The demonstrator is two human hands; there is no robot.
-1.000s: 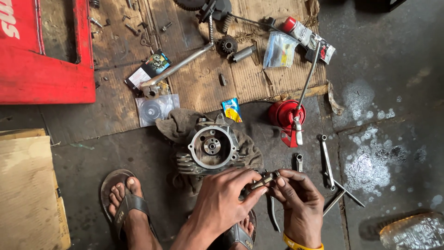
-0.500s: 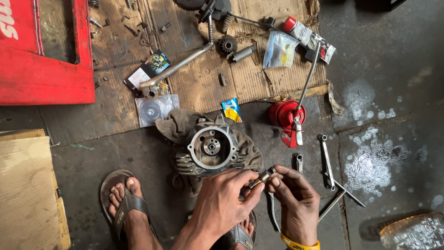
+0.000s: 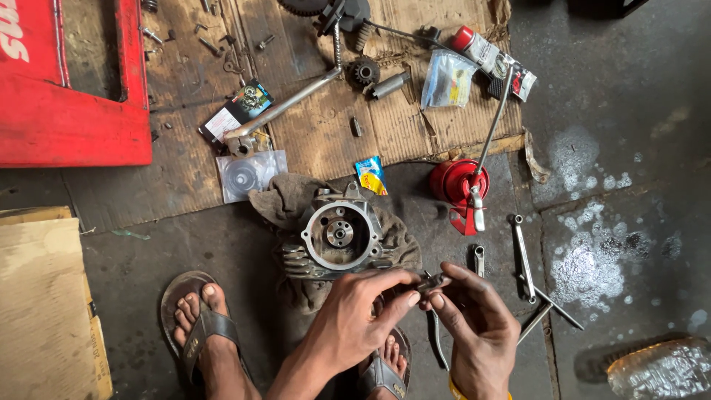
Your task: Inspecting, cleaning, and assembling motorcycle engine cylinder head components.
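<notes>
Both hands pinch one small metal part (image 3: 432,281) between them, left hand (image 3: 354,320) and right hand (image 3: 474,331) meeting fingertip to fingertip. They have hardly moved since a moment ago, staying just near the engine piece (image 3: 339,235) on its rag (image 3: 278,200).

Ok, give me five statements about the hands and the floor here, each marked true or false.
1. Both hands pinch one small metal part between them. True.
2. The engine part rests on a cloth. True.
3. The red oil can lies on the cardboard. False: it stands on the bare floor beside it.
4. The left hand touches the engine part. False: it is at the small metal part.
5. The right hand is closed on a wrench. False: the wrenches lie untouched on the floor.
</notes>
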